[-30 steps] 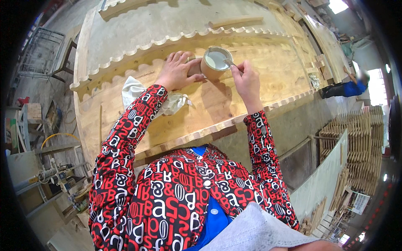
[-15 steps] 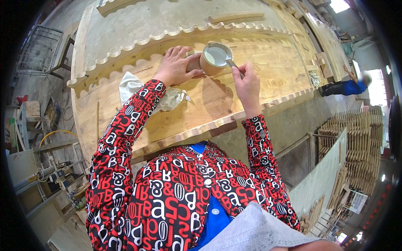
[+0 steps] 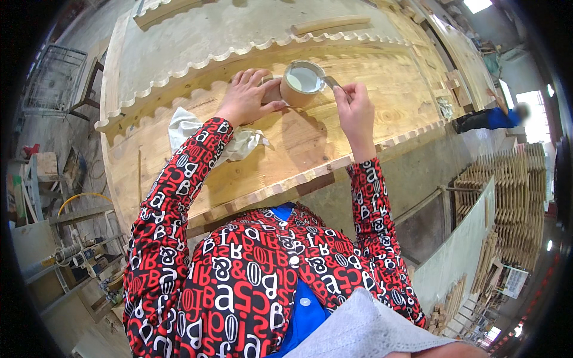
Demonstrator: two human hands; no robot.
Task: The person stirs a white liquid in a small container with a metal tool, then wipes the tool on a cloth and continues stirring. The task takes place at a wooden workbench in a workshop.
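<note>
A tan cup (image 3: 293, 98) with white paste or liquid inside stands on a pale wooden panel (image 3: 382, 89). My left hand (image 3: 248, 98) is closed at the cup's left side, thumb toward me, around a tan part that touches the cup; whether this part belongs to the cup I cannot tell. My right hand (image 3: 355, 110) pinches a narrow, flat grey putty knife (image 3: 334, 85). Its white-smeared end is at the cup's right rim. A crumpled whitish cloth or plastic sheet (image 3: 185, 125) lies beside my left wrist and partly under my forearm.
Beyond the cup runs a scalloped wooden strip (image 3: 215, 58), with a loose wooden bar (image 3: 331, 25) farther off. Stacked slatted wood (image 3: 504, 203) stands at the right. Another person (image 3: 492, 118) is at the far right. Machinery (image 3: 83, 253) stands at the lower left.
The putty knife has come out of the cup's contents to the right rim, and my right hand has shifted slightly right. My left hand stays at the cup.
</note>
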